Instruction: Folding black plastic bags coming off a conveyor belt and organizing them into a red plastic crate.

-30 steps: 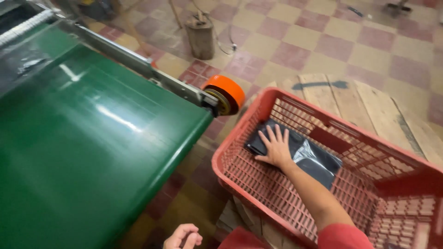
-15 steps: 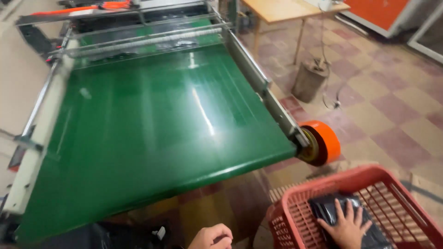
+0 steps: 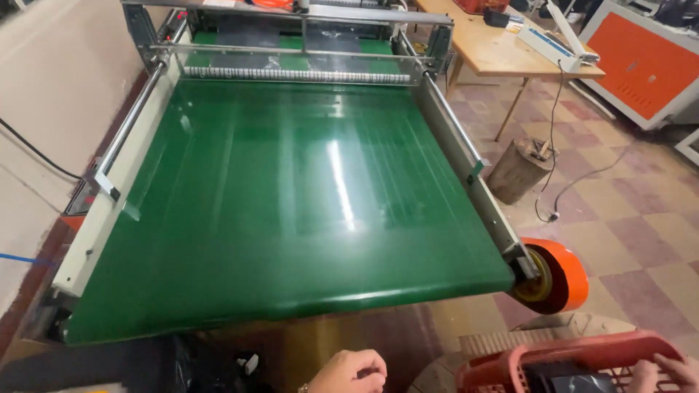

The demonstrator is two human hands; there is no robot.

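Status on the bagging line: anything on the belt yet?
Done: nothing visible; the green conveyor belt carries nothing. In hand: right hand reaches into the red crate at the dark bag; left hand hangs loosely curled, empty. Left: bag is not yet out of the crate.

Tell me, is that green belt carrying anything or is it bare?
Bare. The green belt shows only glare across its whole surface; nothing lies on it, and neither hand reaches it.

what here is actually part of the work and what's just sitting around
In hand:
right hand reaching into the red plastic crate
dark plastic packet in the crate
left hand, loosely curled, holding nothing
green conveyor belt

Lying about:
wooden table
log stump
orange cabinet
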